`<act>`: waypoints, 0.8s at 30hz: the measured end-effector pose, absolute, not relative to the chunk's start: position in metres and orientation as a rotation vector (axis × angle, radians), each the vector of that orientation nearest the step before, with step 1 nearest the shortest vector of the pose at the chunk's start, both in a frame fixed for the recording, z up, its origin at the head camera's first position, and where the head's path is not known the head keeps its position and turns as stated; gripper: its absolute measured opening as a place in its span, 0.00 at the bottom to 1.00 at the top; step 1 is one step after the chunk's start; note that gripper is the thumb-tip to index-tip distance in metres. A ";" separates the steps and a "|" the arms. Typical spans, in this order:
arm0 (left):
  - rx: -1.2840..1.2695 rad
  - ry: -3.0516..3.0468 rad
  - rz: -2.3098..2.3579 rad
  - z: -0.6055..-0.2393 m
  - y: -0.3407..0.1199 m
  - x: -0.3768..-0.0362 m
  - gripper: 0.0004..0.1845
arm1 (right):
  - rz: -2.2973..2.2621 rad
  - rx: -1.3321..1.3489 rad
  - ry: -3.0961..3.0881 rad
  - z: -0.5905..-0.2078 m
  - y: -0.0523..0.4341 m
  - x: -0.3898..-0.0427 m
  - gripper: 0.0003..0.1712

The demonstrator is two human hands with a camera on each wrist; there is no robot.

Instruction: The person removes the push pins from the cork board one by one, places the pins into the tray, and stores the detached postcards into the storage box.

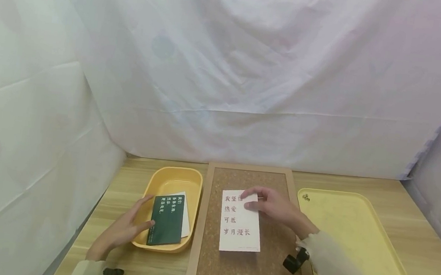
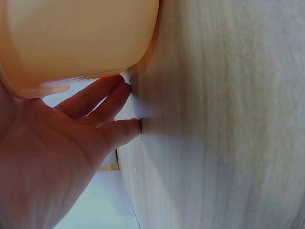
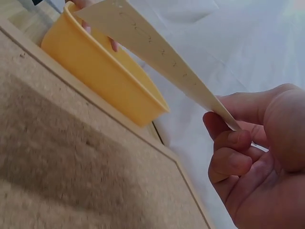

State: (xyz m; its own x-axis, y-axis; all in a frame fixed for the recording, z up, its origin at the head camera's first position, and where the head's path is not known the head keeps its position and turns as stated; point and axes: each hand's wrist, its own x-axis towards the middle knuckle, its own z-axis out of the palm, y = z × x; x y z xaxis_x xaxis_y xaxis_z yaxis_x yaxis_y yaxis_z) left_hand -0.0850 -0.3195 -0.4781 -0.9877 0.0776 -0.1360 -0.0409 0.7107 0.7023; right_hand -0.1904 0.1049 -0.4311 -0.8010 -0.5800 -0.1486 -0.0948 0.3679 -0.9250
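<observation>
My right hand (image 1: 267, 205) pinches a white card (image 1: 239, 238) with red handwritten-style Chinese characters, near its upper right edge. In the right wrist view the card (image 3: 157, 52) is edge-on between thumb and fingers, raised over the corkboard (image 1: 272, 255), with a shadow below. My left hand (image 1: 124, 228) holds the left side of a yellow plastic bin (image 1: 178, 172); in the left wrist view several fingers (image 2: 107, 107) lie outside its wall, the tips at the tabletop. Inside the bin a dark green card (image 1: 166, 228) with white characters leans over a white card (image 1: 185, 223).
A pale yellow tray (image 1: 348, 231) lies right of the corkboard, with several small brass-coloured pieces (image 1: 306, 197) in its far left corner. The board's wooden frame (image 1: 195, 242) runs close beside the bin. White cloth (image 1: 227, 75) hangs behind and at the sides of the wooden table (image 1: 361, 183).
</observation>
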 end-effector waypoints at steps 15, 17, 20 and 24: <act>0.052 2.759 1.132 -0.478 -0.320 -0.082 0.42 | -1.370 -0.611 2.216 -0.419 0.056 -0.197 0.12; 0.048 2.757 1.133 -0.478 -0.320 -0.083 0.42 | -1.386 -0.610 2.210 -0.417 0.049 -0.198 0.12; 0.044 2.754 1.131 -0.477 -0.319 -0.083 0.42 | -1.406 -0.612 2.200 -0.416 0.039 -0.198 0.12; 0.047 2.752 1.128 -0.476 -0.319 -0.083 0.42 | -1.409 -0.602 2.196 -0.414 0.026 -0.198 0.11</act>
State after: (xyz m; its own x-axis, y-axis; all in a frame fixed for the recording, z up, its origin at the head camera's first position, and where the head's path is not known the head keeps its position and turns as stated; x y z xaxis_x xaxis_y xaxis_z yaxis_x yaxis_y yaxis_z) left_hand -0.0826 -0.3191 -0.4762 -0.9857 0.0919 -0.1415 -0.0338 0.7139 0.6994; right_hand -0.1978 0.0261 -0.4143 -0.7988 -0.5844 -0.1427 -0.1138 0.3798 -0.9180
